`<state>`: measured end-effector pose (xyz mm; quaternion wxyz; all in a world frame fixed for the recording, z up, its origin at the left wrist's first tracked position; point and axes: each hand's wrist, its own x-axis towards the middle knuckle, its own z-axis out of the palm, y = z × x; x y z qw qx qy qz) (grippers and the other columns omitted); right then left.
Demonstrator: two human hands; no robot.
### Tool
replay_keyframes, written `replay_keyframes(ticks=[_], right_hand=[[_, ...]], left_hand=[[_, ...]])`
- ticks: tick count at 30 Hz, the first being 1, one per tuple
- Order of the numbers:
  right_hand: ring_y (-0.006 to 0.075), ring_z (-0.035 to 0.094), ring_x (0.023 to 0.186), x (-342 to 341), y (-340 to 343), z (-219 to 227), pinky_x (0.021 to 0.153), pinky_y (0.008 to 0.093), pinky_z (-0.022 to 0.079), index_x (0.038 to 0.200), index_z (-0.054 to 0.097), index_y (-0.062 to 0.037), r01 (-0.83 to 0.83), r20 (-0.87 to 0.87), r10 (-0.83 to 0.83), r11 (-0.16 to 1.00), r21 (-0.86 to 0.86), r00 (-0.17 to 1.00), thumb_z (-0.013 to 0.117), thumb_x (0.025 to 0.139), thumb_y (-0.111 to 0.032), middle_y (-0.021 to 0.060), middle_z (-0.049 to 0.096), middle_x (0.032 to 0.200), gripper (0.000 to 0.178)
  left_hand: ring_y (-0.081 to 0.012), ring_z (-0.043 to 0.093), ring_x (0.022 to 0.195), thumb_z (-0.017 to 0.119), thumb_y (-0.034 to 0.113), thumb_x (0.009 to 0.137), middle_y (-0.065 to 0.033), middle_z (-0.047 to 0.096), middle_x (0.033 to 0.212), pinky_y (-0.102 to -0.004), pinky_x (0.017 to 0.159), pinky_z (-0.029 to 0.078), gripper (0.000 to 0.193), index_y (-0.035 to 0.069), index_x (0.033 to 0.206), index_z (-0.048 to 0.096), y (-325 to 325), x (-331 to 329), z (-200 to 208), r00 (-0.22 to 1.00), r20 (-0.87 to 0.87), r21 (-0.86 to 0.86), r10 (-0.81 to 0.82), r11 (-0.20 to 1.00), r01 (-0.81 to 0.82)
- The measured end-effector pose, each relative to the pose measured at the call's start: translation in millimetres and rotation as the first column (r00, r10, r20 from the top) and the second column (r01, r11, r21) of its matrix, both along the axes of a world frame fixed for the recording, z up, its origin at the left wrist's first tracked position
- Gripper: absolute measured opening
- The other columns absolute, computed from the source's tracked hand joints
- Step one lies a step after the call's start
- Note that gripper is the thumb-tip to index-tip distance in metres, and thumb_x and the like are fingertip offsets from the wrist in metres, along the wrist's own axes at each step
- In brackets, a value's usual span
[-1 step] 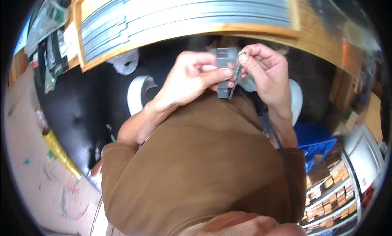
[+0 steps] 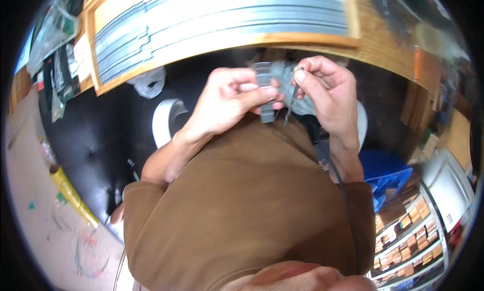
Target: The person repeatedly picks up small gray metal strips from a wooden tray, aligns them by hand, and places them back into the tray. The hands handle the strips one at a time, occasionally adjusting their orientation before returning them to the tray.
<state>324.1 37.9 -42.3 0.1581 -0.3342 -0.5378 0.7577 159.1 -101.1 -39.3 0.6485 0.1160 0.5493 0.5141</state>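
My left hand (image 2: pixel 224 102) is closed around a short grey piece (image 2: pixel 263 79) with crosswise ridges, held upright in front of my chest; I cannot tell its exact kind. My right hand (image 2: pixel 326 89) pinches the top of a thin dark strip (image 2: pixel 289 107) that hangs down just right of the grey piece. A small gap separates the two. Past my hands, a wooden tray (image 2: pixel 302 39) holds several long grey strips (image 2: pixel 242 16) laid side by side.
The wooden table (image 2: pixel 388 54) crosses the far side. Clear plastic bags (image 2: pixel 53 29) hang at the far left, and a whitish bag (image 2: pixel 150 83) sits below the tray. A blue plastic stool (image 2: pixel 385 170) and a shelf of small wooden blocks (image 2: pixel 413 240) stand to the right. A yellow roll (image 2: pixel 73 195) lies left.
My left hand has shifted a little left with the grey piece. The thin strip in my right hand now hangs apart from it, where earlier the two were close together.
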Motion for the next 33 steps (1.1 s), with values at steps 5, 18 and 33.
replay_keyframes(ticks=[5, 18, 33], right_hand=[[0.0104, 0.065, 0.074, 25.5, 93.9, 69.8, 0.068, 0.0219, 0.052, 0.104, 0.072, 0.003, 0.269, -0.041, -0.292, 0.806, 0.528, 0.956, 0.072, 0.093, -0.006, 0.0069, 0.072, 0.087, 0.014], [0.0075, 0.067, 0.073, -0.4, 14.7, 4.8, 0.068, 0.021, 0.057, 0.105, 0.071, 0.0034, -0.154, 0.055, 0.154, 0.988, 0.005, 0.987, 0.072, 0.096, -0.006, 0.0072, 0.073, 0.086, 0.013], [0.0069, 0.067, 0.078, -9.8, -7.9, -24.0, 0.07, 0.02, 0.056, 0.106, 0.069, 0.005, -0.179, -0.002, 0.179, 0.982, -0.053, 0.984, 0.072, 0.095, -0.001, 0.0082, 0.072, 0.092, 0.014]], left_hand=[[-0.0208, 0.077, 0.086, 0.073, 0.007, 0.095, -0.0146, 0.077, 0.096, -0.0234, 0.066, 0.057, 0.015, -0.001, 0.108, 0.073, -1.0, -5.2, -10.5, 0.996, 0.083, 0.121, 0.01, 0.992, -0.02], [-0.0189, 0.077, 0.086, 0.073, 0.011, 0.096, -0.0143, 0.078, 0.096, -0.0241, 0.069, 0.061, 0.018, 0.0, 0.111, 0.073, 0.3, -3.5, -7.8, 0.984, 0.172, 0.034, -0.049, 0.998, 0.044], [-0.0188, 0.077, 0.086, 0.073, 0.012, 0.096, -0.0122, 0.078, 0.095, -0.0257, 0.07, 0.063, 0.02, 0.001, 0.113, 0.074, -8.6, 0.5, -20.0, 0.984, 0.161, 0.027, -0.074, 0.997, 0.07]])
